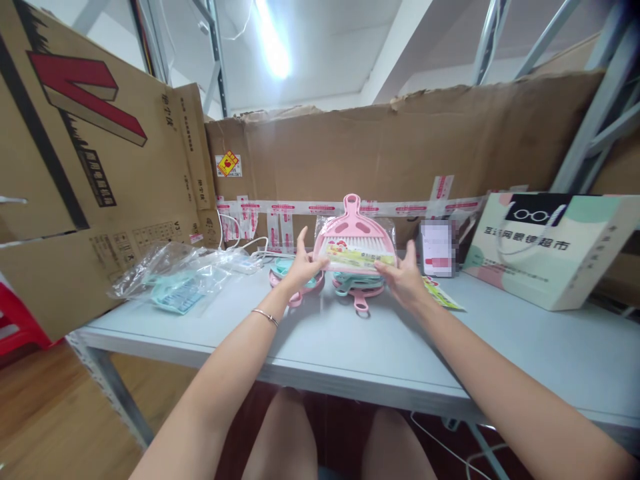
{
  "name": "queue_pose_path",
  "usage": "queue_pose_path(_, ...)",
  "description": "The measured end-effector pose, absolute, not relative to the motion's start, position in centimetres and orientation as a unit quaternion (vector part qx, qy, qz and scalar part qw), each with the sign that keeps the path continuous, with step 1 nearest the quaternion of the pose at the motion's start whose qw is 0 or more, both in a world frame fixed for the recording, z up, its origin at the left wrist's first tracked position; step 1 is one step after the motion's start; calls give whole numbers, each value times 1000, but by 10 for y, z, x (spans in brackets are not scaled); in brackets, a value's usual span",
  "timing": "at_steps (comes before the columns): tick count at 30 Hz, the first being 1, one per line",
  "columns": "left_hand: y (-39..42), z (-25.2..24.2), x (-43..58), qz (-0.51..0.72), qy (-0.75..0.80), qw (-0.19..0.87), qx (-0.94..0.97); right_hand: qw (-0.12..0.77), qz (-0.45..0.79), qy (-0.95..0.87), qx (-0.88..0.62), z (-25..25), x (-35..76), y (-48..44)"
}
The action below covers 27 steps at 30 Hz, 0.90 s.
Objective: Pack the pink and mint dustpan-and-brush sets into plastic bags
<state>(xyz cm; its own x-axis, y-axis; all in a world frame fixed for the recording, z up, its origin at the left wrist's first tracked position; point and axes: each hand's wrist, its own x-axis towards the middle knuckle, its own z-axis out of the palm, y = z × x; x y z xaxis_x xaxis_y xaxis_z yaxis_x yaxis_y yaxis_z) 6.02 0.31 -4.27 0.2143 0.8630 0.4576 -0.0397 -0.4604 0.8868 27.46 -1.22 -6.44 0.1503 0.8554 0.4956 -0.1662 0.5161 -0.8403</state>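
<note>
A pink dustpan and brush set (354, 230) in a clear bag, with a yellow-green printed card across its lower part, is held upright above the table. My left hand (301, 267) grips its lower left corner between thumb and fingers. At the lower right corner, my right hand (403, 277) pinches it the same way. Behind and below are a stack of pink and mint-green dustpans (359, 292) and a second pile of pink and green dustpans (296, 298) to its left. The held set partly hides the stacks.
Clear plastic bags with a mint-green item (177, 293) lie at the left of the grey table (320, 347). To the right are a yellow-green card (444, 295), a propped phone (438, 248) and a printed box (545, 250). Cardboard (350, 153) walls the back; white cables (250, 250) run there.
</note>
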Motion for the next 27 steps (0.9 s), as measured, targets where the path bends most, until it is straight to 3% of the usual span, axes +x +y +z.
queue_pose_path(2, 6, -44, 57, 509, 345, 442, 653, 670, 432, -508, -326, -66, 279, -7)
queue_pose_path(8, 7, -44, 52, 445, 402, 452, 660, 646, 447, -509, -352, -67, 288, -2)
queue_pose_path(19, -8, -33, 52, 402, 401, 467, 678, 617, 304, -568, -453, -69, 290, 1)
queue_pose_path(27, -8, -32, 50, 375, 389, 484, 688, 597, 324, -580, -450, -66, 291, -7)
